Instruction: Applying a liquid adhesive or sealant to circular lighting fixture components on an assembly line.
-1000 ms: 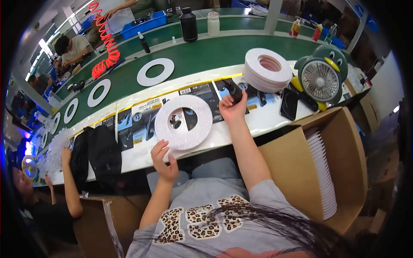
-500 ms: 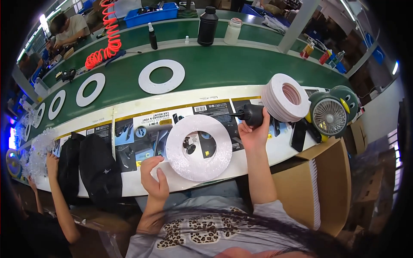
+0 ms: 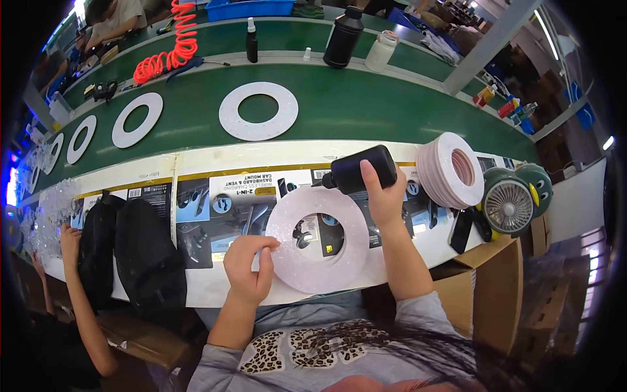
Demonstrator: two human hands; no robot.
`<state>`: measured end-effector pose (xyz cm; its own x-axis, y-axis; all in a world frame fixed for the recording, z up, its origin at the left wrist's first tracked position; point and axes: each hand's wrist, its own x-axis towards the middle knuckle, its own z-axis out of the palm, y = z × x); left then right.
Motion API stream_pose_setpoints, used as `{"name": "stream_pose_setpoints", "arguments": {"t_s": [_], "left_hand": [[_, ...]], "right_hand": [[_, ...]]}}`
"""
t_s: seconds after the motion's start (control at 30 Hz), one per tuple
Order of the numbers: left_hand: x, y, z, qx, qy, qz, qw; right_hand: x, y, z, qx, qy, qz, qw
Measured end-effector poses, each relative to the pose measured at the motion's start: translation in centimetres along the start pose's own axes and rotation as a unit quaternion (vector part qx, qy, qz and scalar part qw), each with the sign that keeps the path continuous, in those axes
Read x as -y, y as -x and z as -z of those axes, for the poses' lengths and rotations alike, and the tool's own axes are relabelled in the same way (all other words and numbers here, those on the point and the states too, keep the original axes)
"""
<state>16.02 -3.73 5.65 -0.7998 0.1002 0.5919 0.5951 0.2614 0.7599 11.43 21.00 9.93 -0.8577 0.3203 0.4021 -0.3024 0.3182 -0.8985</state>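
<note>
My right hand (image 3: 385, 202) grips a black squeeze bottle (image 3: 356, 172) with a narrow nozzle. It is tilted so the nozzle points left, over the upper edge of a flat white ring (image 3: 356, 248). This ring lies on the white bench in front of me. Whether anything comes out of the nozzle is too small to tell. At the ring's left edge is my left hand (image 3: 247, 269), its forefinger tip touching the rim and its thumb held apart. The other fingers are curled. A stack of similar rings (image 3: 428, 176) stands right of my right hand.
Further white rings (image 3: 287, 104) lie on the green belt (image 3: 189, 117) beyond the bench. Black cloth sleeves (image 3: 147, 255) are at left, near another person's arm (image 3: 85, 307). On the right are a green fan (image 3: 509, 206), a black phone (image 3: 461, 230) and a cardboard box (image 3: 496, 294).
My right hand has swung the bottle left, bringing its nozzle over the ring's edge. My left forefinger has come onto the ring's rim. The whole view has shifted slightly.
</note>
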Motion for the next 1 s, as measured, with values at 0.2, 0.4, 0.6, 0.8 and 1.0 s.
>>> {"name": "stream_pose_setpoints", "arguments": {"t_s": [0.2,0.4,0.6,0.8,1.0], "left_hand": [[0.3,0.1,0.0,0.021,0.038,-0.049,0.998],[0.1,0.0,0.2,0.057,0.031,-0.067,0.996],[0.2,-0.3,0.3,0.092,0.009,-0.096,0.991],[0.2,-0.2,0.6,0.103,0.009,-0.085,0.991],[0.2,-0.2,0.6,0.109,0.017,-0.089,0.990]], "right_hand": [[-1.4,0.9,0.1,0.006,0.001,-0.004,1.000],[-2.1,0.8,0.2,0.006,0.000,0.003,1.000],[-2.0,1.0,0.3,0.011,0.005,-0.001,1.000],[-1.9,1.0,-0.1,0.027,0.014,-0.002,1.000],[-1.9,1.1,-0.1,0.027,0.020,-0.005,0.999]]}}
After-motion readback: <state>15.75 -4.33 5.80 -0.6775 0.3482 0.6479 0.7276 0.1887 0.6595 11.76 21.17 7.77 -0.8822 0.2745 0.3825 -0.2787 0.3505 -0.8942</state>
